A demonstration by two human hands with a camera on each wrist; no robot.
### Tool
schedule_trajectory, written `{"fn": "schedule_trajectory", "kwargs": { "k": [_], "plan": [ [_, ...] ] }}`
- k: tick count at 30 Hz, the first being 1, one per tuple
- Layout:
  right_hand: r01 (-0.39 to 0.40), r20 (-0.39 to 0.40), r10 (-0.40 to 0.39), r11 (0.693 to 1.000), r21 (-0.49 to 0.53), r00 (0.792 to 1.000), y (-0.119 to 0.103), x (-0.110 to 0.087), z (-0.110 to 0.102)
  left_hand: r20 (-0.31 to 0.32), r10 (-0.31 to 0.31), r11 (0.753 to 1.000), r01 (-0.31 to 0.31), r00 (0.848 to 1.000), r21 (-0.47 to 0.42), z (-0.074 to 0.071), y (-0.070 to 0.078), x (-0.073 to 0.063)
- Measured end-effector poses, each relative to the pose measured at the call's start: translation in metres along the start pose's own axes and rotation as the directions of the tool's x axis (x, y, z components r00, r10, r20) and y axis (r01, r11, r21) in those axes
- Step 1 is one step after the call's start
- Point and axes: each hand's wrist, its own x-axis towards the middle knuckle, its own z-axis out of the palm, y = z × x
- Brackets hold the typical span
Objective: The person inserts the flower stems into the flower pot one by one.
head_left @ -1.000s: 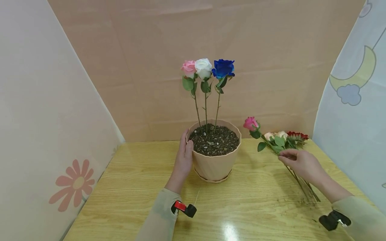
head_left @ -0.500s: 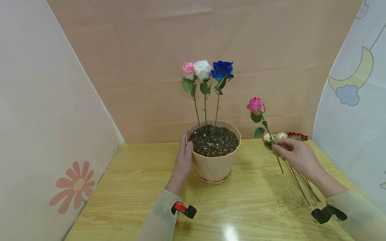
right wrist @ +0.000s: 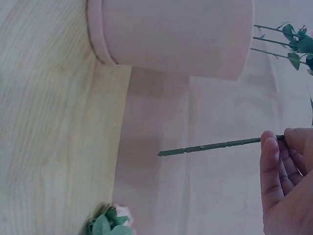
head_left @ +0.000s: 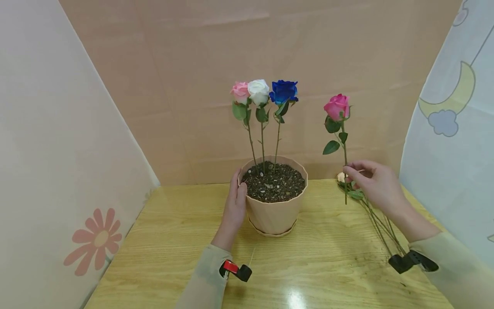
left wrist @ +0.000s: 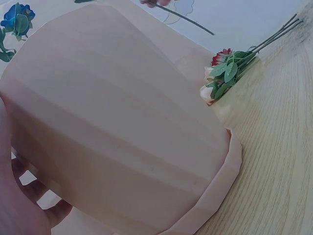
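Observation:
A peach flower pot (head_left: 275, 216) full of dark soil stands on its saucer. Three roses rise from the soil: a light pink rose (head_left: 240, 92), a white rose (head_left: 259, 92) and a blue rose (head_left: 284, 91). My left hand (head_left: 233, 208) holds the pot's left side, thumb near the rim and fingers around the wall. To the right of the pot, my right hand (head_left: 380, 189) pinches the stem of a deep pink rose (head_left: 337, 107) between thumb and fingers. This rose is upright, and its bare stem end (right wrist: 210, 146) points down, apart from the pot.
Several cut flowers (left wrist: 230, 71), cream and red, lie on the wooden table (head_left: 185, 240) at the right, partly behind my right hand. Soil crumbs are scattered near their stems. A peach backdrop (head_left: 193, 107) and pale side walls enclose the table.
My right hand has lifted the deep pink rose up from the other flowers, and its stem has swung from slanted to upright. The left hand stays on the pot.

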Motion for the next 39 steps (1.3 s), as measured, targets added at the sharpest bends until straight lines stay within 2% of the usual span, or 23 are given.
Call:
{"fn": "schedule_trajectory", "kwargs": {
  "k": [5, 15, 18, 24, 29, 39],
  "plan": [
    [-0.011, -0.034, 0.014, 0.995, 0.095, 0.999, -0.012, 0.007, 0.000, 0.008, -0.004, 1.000, 0.004, 1.000, -0.011, 0.000, -0.002, -0.001],
    [0.012, -0.071, 0.004, 0.976, 0.220, 0.998, -0.040, 0.023, 0.004, 0.008, 0.002, 1.000, -0.002, 1.000, -0.008, -0.001, 0.000, 0.000],
    [0.019, -0.087, 0.001, 0.972, 0.235, 0.996, -0.050, 0.027, 0.005, 0.006, 0.006, 1.000, -0.006, 1.000, -0.009, -0.001, -0.001, -0.001],
    [0.048, -0.131, -0.022, 0.978, 0.204, 0.991, -0.066, 0.033, 0.010, 0.004, 0.005, 1.000, -0.005, 1.000, -0.012, -0.001, -0.002, -0.001],
    [0.101, -0.157, -0.063, 0.965, 0.243, 0.986, -0.075, 0.041, 0.017, 0.001, 0.005, 1.000, -0.005, 1.000, -0.004, -0.001, -0.001, -0.001],
    [0.153, -0.152, -0.116, 0.954, 0.257, 0.982, -0.086, 0.054, 0.031, 0.014, 0.013, 1.000, -0.013, 1.000, -0.012, 0.000, 0.000, 0.000]
  ]
}}
